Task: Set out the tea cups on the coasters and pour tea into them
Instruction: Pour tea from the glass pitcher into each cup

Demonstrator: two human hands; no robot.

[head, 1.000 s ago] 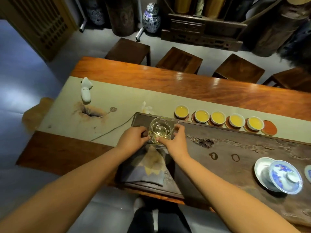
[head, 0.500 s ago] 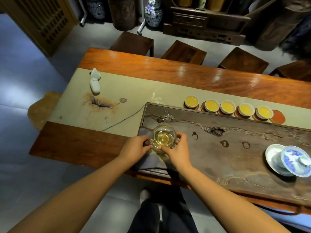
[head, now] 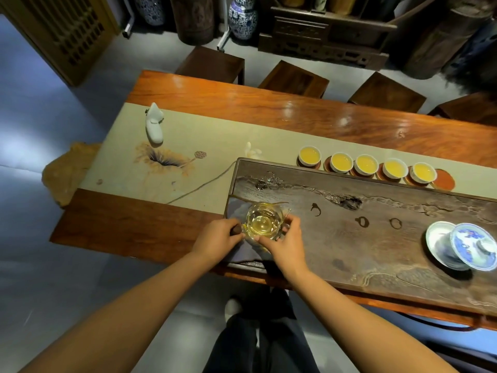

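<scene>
A glass pitcher [head: 263,221] with a little pale tea stands over a grey cloth [head: 236,211] at the left end of the dark tea tray [head: 376,238]. My left hand [head: 217,239] grips its dark handle. My right hand [head: 285,244] holds its right side with the fingertips. Beyond the tray's far edge runs a row of several white cups [head: 365,165] full of yellow tea, each on a brown coaster. One bare coaster [head: 445,180] lies at the right end of the row.
A blue-and-white lidded bowl on its saucer [head: 462,246] sits at the tray's right. A white figurine [head: 154,125] stands on the beige runner [head: 188,146] at far left. Wooden stools [head: 293,78] line the table's far side.
The pitcher has come toward me along the tray onto the cloth, both hands staying on it. The view has shifted, so the table appears further right.
</scene>
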